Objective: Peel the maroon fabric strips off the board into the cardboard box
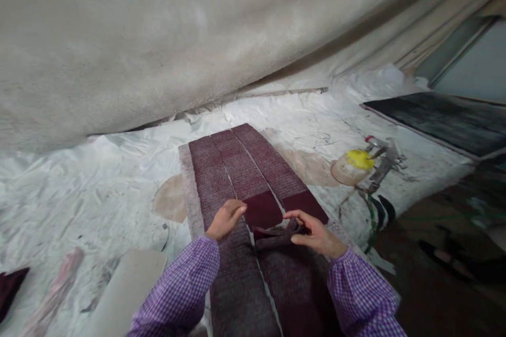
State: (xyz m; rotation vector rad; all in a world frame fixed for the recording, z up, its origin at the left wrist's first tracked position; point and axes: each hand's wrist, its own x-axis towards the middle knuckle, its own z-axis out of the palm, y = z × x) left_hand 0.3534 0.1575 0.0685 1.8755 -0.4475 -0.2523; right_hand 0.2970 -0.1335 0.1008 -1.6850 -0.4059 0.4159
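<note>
Maroon fabric pieces [215, 168] lie in long rows in front of me, their surfaces flecked with pale specks. Two plain, darker maroon patches [264, 209] show among them, without specks. My left hand [227, 219] has its thumb and fingers pressed together at the left corner of the nearer patch; the contact at the fingertips is partly hidden. At the right, my right hand [316, 234] grips the curled, raised edge of a maroon fabric piece [292, 229] between thumb and fingers. Purple checked sleeves cover both forearms.
A spray gun with a yellow-topped cup [353, 166] stands to the right on white plastic sheeting [130, 168]. Farther right lies a dark panel [438, 116]. Pale draped cloth [158, 37] hangs behind. A rolled pale sheet [128, 289] and dark red cloth [11, 287] lie at left.
</note>
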